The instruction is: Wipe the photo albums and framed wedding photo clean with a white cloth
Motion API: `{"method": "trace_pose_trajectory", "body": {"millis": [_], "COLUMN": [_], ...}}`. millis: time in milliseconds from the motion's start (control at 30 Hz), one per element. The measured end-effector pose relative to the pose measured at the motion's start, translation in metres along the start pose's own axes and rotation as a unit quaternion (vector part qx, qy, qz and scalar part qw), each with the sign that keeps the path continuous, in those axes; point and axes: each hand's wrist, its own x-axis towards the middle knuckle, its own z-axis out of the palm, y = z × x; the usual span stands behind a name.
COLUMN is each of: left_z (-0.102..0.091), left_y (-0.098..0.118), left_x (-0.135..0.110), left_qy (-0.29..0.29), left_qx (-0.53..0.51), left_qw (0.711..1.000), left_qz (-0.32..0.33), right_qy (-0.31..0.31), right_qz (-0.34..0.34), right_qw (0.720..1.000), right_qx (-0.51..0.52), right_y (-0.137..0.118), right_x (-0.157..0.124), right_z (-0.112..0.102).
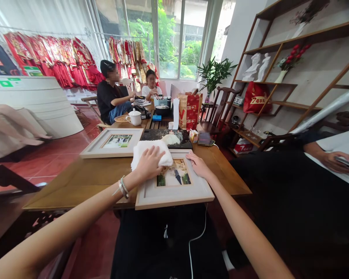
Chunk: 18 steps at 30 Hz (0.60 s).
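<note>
My left hand (149, 163) lies with fingers spread on top of a folded white towel (139, 152), pressing it against the upper left part of a picture frame (174, 197). The frame is pale with a wide mat and a small photo (176, 176), partly covered by the hand and towel. On the frame's upper right side rests my right hand (198, 164), its fingers stretched out over the border. The frame's near edge reaches the table's front edge. A second pale picture frame (92, 144) with a photo lies flat at the left, just behind the towel.
Behind the frames lie a dark tray (154, 135), a lidded white mug (134, 117) and a red-and-tan paper bag (189, 111) on the wooden table (72, 190). Two people sit at the far end. A person holding a phone (347, 162) is at right. A white cable (192, 242) hangs near my lap.
</note>
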Motion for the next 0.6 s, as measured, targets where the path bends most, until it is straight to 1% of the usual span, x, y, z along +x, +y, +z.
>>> {"method": "trace_pose_trajectory", "body": {"millis": [100,200,267,367,467,533,600], "left_z": [0.000,-0.007,-0.015,-0.029,-0.040,-0.044,-0.044], "left_y": [0.001,0.011,0.023,0.043,0.062,0.073,0.082], "left_x": [0.008,-0.002,-0.020,-0.056,-0.092,-0.109,-0.117], "left_qy": [-0.006,-0.030,-0.050,-0.081,-0.104,-0.111,-0.107], "left_qx": [0.010,0.004,-0.003,-0.020,-0.060,-0.094,-0.121], "left_qw": [1.000,1.000,0.999,0.996,0.993,0.989,0.985], "left_qz": [-0.008,-0.001,0.011,0.016,0.020,0.039,0.065], "right_qy": [0.008,0.018,0.023,0.022,0.022,0.022,0.021], "right_qz": [0.004,0.008,0.011,0.019,0.020,0.020,0.020], "right_qw": [1.000,1.000,1.000,1.000,1.000,1.000,1.000], "right_qx": [-0.001,-0.011,-0.013,-0.009,-0.007,-0.009,-0.012], "right_y": [0.001,0.000,-0.001,-0.002,-0.003,-0.004,-0.004], "right_x": [0.001,0.001,0.000,0.000,0.000,0.000,0.000], "right_z": [0.001,0.002,0.002,0.002,0.002,0.001,0.002]}}
